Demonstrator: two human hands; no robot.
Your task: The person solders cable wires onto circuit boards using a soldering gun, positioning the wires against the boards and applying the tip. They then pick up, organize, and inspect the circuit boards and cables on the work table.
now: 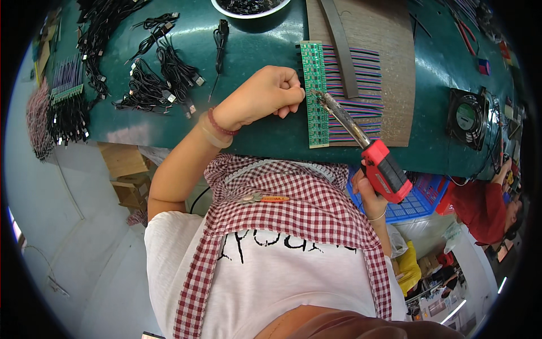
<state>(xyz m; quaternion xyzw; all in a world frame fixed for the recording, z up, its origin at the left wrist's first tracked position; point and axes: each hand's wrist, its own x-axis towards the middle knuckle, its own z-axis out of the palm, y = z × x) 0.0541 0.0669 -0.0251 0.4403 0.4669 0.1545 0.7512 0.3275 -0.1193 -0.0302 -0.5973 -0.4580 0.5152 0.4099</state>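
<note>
A green panel of small circuit boards (318, 129) lies on a brown work board (397, 85), with several rows of coloured wires (354, 105) running rightward from it. My left hand (270, 95) is closed in a pinch at the panel's left edge; what sits between its fingertips is hidden. My right hand (370, 195) grips a red and black soldering iron (385, 171) with a gun-shaped handle. Its metal tip points up and left and meets the panel close to my left fingertips. A flat grey bar (342, 53) lies across the wires.
Bundles of black cables (169, 73) and a single black cable (220, 42) lie left on the green table (257, 51). A white bowl (251, 14) of small dark parts stands at the back. Rightward are a black fan (467, 118), red-handled pliers (467, 38) and another person in red (480, 206).
</note>
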